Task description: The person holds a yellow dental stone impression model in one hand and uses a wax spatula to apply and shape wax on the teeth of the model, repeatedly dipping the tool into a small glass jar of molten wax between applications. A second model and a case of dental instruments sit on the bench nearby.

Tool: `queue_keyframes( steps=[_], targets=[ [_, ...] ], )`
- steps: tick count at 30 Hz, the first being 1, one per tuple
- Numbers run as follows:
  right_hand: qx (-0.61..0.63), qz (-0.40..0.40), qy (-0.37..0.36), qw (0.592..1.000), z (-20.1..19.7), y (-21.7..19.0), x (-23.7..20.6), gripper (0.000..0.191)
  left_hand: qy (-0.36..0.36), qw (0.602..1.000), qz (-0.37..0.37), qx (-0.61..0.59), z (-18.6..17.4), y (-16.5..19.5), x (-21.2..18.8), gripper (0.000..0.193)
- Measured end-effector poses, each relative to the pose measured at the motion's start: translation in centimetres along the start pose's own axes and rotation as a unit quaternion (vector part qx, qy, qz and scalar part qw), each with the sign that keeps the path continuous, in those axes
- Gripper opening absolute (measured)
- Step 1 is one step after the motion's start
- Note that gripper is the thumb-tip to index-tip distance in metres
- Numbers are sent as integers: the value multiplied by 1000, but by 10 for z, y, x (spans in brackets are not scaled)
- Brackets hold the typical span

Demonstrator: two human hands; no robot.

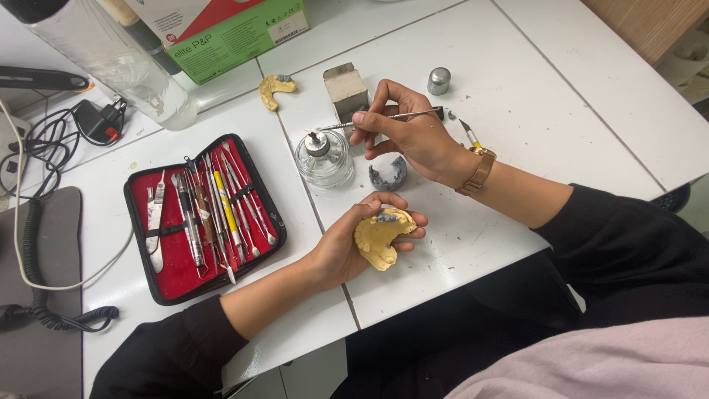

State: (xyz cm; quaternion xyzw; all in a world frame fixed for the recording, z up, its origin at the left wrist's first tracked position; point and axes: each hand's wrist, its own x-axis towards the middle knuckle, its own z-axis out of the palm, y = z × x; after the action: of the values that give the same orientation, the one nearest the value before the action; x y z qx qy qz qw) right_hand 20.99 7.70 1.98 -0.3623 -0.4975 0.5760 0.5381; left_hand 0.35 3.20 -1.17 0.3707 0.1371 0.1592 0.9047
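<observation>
Currently, the left hand (347, 247) is held palm up near the table's front edge, its fingers curled around a yellow dental cast (380, 236). The right hand (410, 133) is raised at twelve o'clock from the cast, pinching a thin metal instrument (384, 117) whose tip is pointed at nine o'clock, over a glass spirit lamp (323, 159). The cast is seen as a horseshoe-shaped stone model carrying grey wax at its upper rim. An open red tool case (203, 214) is laid at nine o'clock.
</observation>
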Motion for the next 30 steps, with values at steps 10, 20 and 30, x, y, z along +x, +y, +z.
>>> queue_keyframes(
  steps=[10, 20, 30],
  targets=[
    [-33, -30, 1, 999, 4, -3, -2, 26, -1, 1000, -1, 11, 0, 0, 0, 37],
    [-61, -32, -17, 997, 11, -20, -6, 23, -5, 1000, 4, 13, -2, -2, -1, 37],
    [-322, -157, 19, 934, -20, -52, -116, 14, -23, 999, 11, 44, -3, -3, 0, 32]
  ],
)
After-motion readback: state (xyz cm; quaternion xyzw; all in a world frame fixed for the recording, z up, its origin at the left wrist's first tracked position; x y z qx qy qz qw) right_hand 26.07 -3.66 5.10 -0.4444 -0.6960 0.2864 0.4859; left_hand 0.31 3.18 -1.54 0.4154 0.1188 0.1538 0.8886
